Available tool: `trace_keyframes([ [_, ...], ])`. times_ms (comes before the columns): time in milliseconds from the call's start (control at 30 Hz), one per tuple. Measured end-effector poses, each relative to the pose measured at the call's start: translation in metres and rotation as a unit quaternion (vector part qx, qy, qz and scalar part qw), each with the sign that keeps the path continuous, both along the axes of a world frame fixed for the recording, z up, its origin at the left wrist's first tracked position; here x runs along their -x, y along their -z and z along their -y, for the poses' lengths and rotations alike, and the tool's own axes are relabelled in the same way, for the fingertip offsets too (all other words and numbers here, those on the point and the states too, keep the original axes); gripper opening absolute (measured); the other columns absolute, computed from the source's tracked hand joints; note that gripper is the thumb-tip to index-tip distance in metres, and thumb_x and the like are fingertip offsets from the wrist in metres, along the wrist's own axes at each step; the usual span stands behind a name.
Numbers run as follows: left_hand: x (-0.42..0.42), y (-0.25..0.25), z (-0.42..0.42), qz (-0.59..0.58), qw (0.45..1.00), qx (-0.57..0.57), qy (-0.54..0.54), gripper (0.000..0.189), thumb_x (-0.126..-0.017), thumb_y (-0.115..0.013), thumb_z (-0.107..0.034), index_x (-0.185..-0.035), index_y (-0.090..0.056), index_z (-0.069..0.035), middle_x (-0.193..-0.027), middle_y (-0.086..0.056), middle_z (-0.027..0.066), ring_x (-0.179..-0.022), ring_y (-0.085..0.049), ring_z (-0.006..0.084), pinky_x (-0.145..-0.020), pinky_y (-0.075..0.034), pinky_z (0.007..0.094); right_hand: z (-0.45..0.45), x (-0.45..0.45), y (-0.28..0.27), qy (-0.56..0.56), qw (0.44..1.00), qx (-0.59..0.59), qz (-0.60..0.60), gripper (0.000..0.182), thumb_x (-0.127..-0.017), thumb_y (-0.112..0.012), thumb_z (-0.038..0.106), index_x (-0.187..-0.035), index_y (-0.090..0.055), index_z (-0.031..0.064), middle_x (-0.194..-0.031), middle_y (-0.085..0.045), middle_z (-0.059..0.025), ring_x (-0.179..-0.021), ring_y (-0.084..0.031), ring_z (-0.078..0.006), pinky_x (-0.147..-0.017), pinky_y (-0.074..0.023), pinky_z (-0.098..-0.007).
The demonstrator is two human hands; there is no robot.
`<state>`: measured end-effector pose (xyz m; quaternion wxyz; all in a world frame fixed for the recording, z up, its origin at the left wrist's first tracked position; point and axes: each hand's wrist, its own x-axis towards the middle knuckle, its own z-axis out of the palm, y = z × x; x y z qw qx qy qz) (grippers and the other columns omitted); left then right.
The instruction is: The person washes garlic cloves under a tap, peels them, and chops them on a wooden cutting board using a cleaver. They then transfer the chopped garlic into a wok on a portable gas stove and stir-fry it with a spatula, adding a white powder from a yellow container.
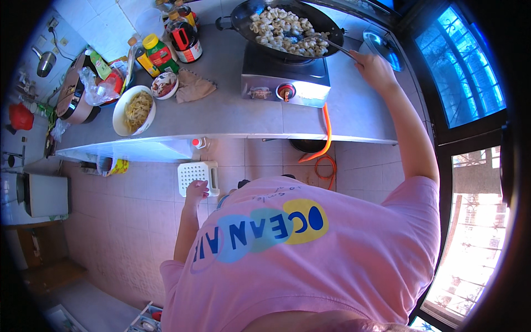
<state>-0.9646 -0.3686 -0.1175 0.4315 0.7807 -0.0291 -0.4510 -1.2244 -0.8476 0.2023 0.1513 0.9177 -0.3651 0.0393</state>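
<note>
My right hand [374,69] grips the handle of a metal spatula [342,49], whose head is among pale chopped pieces of food [276,29] in a black wok [244,31]. Which food it is, I cannot tell. The wok sits on a single-burner gas stove [286,76] with a control knob [286,92] in front. Low at my side hangs my left hand [197,191], holding nothing, its fingers loosely bent. Below it on the floor stands a white plastic stool [193,170] with a perforated top.
Left on the grey counter [215,112] are a white bowl of pale sliced food [120,110], a small patterned bowl [168,93], a brown cloth [193,85], several sauce bottles [182,37] and a rice cooker [74,91]. An orange gas hose [326,124] drops over the front edge. A glass lid [383,50] leans at right.
</note>
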Motion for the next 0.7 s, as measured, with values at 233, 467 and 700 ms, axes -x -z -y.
trace_keyframes([
  [233,-0.006,0.014,0.003,0.002,1.000,0.005,0.008,0.027,-0.082,-0.061,-0.025,-0.094,-0.055,-0.001,-0.071,-0.060,0.0087,-0.053,-0.057,0.0137,-0.046,-0.046,0.0241,-0.005,0.007,0.006,-0.003,1.000,-0.027,0.016,0.034,-0.087,-0.052,0.018,-0.121,-0.053,0.0191,-0.086,-0.064,-0.0137,-0.073,-0.062,-0.0259,-0.068,-0.0501,-0.0338],
  [467,0.000,0.014,-0.008,0.008,1.000,-0.009,0.004,0.029,-0.082,-0.061,-0.026,-0.091,-0.053,0.001,-0.071,-0.060,0.0098,-0.051,-0.056,0.0144,-0.044,-0.045,0.0254,0.006,0.015,0.011,-0.036,0.995,-0.001,0.090,0.030,-0.086,-0.053,0.020,-0.116,-0.057,0.0184,-0.081,-0.064,-0.0147,-0.072,-0.062,-0.0284,-0.066,-0.0499,-0.0356],
  [700,0.005,0.014,-0.019,-0.002,1.000,-0.017,0.004,0.028,-0.082,-0.061,-0.026,-0.089,-0.054,0.000,-0.070,-0.060,0.0098,-0.049,-0.056,0.0143,-0.043,-0.045,0.0254,0.019,-0.003,0.009,0.037,0.976,-0.045,0.210,0.031,-0.086,-0.052,0.021,-0.116,-0.057,0.0157,-0.097,-0.062,-0.0178,-0.086,-0.061,-0.0315,-0.076,-0.0475,-0.0351],
])
